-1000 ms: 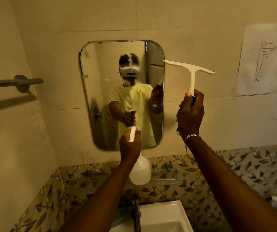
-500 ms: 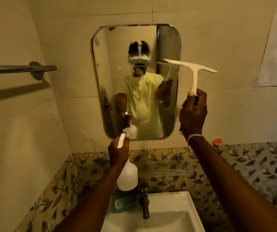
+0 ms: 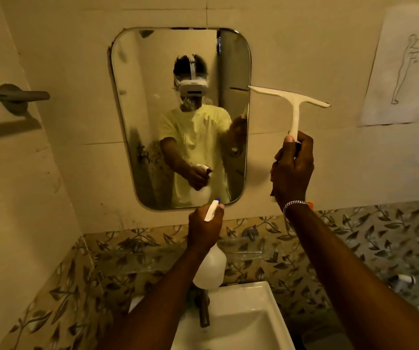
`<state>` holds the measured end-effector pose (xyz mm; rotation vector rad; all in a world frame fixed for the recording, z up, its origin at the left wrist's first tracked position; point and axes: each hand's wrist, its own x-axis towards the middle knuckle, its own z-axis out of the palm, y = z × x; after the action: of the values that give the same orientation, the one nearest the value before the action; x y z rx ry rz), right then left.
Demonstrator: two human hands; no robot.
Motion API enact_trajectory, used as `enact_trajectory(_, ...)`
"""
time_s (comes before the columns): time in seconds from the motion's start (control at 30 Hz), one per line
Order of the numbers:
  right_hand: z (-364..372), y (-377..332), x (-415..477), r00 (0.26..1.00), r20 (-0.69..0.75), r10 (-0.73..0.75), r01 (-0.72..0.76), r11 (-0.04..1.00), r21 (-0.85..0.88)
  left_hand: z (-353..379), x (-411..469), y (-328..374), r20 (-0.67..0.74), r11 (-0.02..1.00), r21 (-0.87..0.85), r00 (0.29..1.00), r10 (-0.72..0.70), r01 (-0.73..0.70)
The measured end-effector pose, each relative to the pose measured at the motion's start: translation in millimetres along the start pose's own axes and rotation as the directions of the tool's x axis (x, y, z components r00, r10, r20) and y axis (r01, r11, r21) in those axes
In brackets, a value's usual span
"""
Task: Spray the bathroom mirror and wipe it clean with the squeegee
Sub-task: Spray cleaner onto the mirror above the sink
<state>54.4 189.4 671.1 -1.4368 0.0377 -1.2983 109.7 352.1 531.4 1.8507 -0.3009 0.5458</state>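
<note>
A rounded rectangular mirror (image 3: 137,102) hangs on the tiled wall ahead, with white foamy spray patches near its middle. My left hand (image 3: 204,228) grips a white spray bottle (image 3: 209,271) by its neck, just below the mirror's lower edge, nozzle aimed at the glass. My right hand (image 3: 293,170) holds a white T-shaped squeegee (image 3: 292,99) upright by its handle, to the right of the mirror. The blade's left tip reaches the mirror's right edge. A silver bracelet sits on my right wrist.
A white sink (image 3: 244,322) with a dark tap (image 3: 204,311) stands below my arms. A glass shelf (image 3: 140,256) runs along the leaf-patterned tiles. A metal towel bar (image 3: 13,96) juts from the left wall. Paper sheets (image 3: 403,69) hang at the right.
The squeegee, which overlapped the mirror half a second ago, now only touches its right edge. White spray patches have appeared on the glass. My left hand still holds the bottle below the mirror.
</note>
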Motion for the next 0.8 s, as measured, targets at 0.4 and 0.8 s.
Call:
enact_trajectory(0.4, 9.3, 10.3, -17.1, 0.999, 0.03, 0.029, -0.029, 1.0, -0.004, -21.6, -16.9, -52.8, -0.13, 0.977, 0.122, 0.979, -0.158, 0.174)
enact_trajectory(0.8, 71.6, -17.1, -18.1, 0.989, 0.143, -0.033, 0.028, 0.999, 0.04, -111.9, -21.2, -83.1, -0.381, 0.981, 0.015, 0.908, -0.173, 0.194)
